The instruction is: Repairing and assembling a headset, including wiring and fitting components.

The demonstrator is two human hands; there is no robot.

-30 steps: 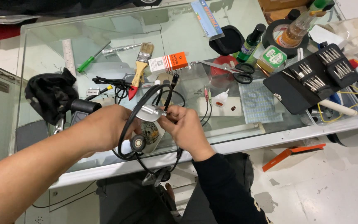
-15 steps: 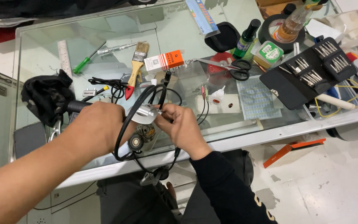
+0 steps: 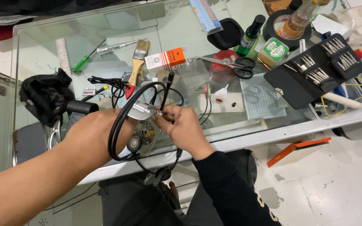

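Both hands are being kept where they were a second ago, above the glass table (image 3: 105, 42): a small silver device (image 3: 141, 112) and looped black cable (image 3: 120, 121) are being gripped by the left hand (image 3: 95, 136), a tiny part pinched by the right hand (image 3: 181, 127).

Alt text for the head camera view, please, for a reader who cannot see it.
Over a glass table, the left hand grips a small silver device with a looped black cable, while the right hand pinches at its end. Behind lie a paintbrush, scissors, a green screwdriver and an open black bit case.
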